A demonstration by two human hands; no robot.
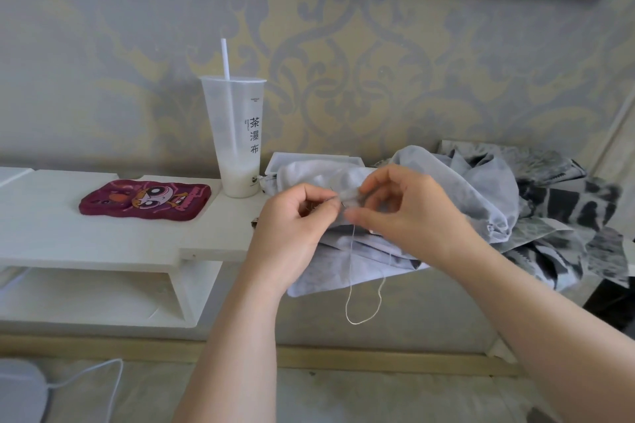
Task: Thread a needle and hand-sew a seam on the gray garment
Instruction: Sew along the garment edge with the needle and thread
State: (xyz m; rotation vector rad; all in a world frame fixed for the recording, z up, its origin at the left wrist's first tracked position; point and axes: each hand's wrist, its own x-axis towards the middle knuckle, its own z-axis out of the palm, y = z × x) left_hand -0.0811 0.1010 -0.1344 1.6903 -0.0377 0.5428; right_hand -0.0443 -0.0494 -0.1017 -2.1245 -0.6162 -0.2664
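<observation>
A gray device with a white cable lies on the floor at the far left. Above it, a white shelf carries a maroon cartoon case lying flat and a tall plastic cup with a straw, standing upright just beside the work. A white box is half hidden behind the gray garment, which is heaped on the shelf's right end.

The left hand has its fingers curled, thumb and forefinger pinching at a raised fold of the garment. I cannot tell whether a needle sits between them. Pale thread hangs from the fold in a loop. The right hand pinches the same fold from the other side, covering the seam. A black-and-white patterned cloth is bunched against the garment on the right.
</observation>
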